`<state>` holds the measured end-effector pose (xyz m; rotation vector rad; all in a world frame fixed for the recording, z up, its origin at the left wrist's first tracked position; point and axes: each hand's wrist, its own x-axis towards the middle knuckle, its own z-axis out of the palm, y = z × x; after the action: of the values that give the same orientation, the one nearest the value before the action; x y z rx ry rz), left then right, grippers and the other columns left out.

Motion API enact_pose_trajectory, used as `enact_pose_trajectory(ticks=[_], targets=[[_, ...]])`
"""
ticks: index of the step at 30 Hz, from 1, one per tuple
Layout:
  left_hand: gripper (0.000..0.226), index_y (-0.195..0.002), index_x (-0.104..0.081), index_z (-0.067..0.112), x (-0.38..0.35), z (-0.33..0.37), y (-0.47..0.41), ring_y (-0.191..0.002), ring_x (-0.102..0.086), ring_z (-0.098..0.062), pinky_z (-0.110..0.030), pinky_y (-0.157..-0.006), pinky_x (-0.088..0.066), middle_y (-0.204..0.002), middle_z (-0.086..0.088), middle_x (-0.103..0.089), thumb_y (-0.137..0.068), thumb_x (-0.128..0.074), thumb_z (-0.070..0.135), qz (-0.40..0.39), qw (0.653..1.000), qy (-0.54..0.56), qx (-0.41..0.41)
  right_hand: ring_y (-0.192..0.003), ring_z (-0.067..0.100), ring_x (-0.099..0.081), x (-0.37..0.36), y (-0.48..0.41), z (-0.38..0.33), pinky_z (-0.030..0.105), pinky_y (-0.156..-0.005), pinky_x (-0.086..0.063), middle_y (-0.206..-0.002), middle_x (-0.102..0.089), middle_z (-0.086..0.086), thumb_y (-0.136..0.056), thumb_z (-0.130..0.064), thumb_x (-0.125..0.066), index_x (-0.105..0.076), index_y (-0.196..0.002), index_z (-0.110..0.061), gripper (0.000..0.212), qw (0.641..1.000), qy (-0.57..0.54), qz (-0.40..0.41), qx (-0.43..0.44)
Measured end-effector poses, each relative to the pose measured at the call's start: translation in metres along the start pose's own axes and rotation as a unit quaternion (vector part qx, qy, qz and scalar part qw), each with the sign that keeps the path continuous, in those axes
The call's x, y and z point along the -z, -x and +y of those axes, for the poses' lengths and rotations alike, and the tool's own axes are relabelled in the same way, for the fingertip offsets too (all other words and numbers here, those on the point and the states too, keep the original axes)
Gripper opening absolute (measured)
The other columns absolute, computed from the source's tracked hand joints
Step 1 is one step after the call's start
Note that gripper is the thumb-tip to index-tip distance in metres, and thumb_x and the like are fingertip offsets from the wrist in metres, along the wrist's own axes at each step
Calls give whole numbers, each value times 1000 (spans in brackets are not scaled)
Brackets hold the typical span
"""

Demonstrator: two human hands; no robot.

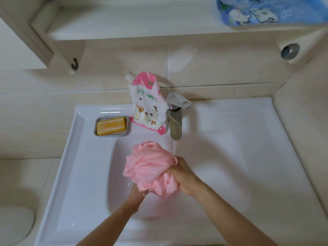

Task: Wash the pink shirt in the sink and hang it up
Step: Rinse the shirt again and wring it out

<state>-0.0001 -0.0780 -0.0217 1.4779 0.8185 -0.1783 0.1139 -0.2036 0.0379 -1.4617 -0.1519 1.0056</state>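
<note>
Shirt [149, 166]: pink, wadded into a loose ball, held over the sink [79, 157] basin, just beside the thin stream from the tap [174, 121].

Head view: the right hand [182, 176] has its fingers curled round the wad's right side. The left hand [136, 194] grips the lower edge from beneath, fingertips mostly hidden by cloth.

Assessment: the fabric is soft and limp. It is probably wet, so heavier, dripping and apt to sag. Gathered bunches suit washing; the shoulders or collar suit hanging.

Soap [111, 128] and pouch [149, 107] sit on the rear ledge.
</note>
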Motion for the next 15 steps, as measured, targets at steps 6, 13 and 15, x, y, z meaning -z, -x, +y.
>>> enact_pose_trajectory(ticks=[6, 13, 15], targets=[[39, -84, -63, 15, 11, 24, -18, -68, -68, -22, -34, -60, -53, -80, -10, -71, -67, -47, 47, 60, 987, -144, -24, -77, 14, -67, 81, 2, 32, 26, -70, -53, -82, -73, 1, -50, -37, -73, -68, -102, -10, 58, 996, 52, -10, -74], [74, -146, -23, 19, -9, 16, -37, -122, -49, -35, -36, -96, -41, -134, -17, -50, -85, -62, 35, -54, 893, -448, -3, -102, 29, -61, 120, 0, 97, 37, -80, -54, -120, -62, 13, -64, -16, -73, -48, -135, -13, 75, 926, 239, 167, -240], [100, -151, 0, 28, -8, 12, -43, -143, -16, -36, -51, -111, -23, -158, -14, -8, -80, -67, 49, -62, 845, -530, -19, -122, 30, -50, 120, -1, 93, 37, -99, -43, -137, -50, 12, -79, -30, -68, -39, -142, -19, 71, 889, 361, 218, -179]])
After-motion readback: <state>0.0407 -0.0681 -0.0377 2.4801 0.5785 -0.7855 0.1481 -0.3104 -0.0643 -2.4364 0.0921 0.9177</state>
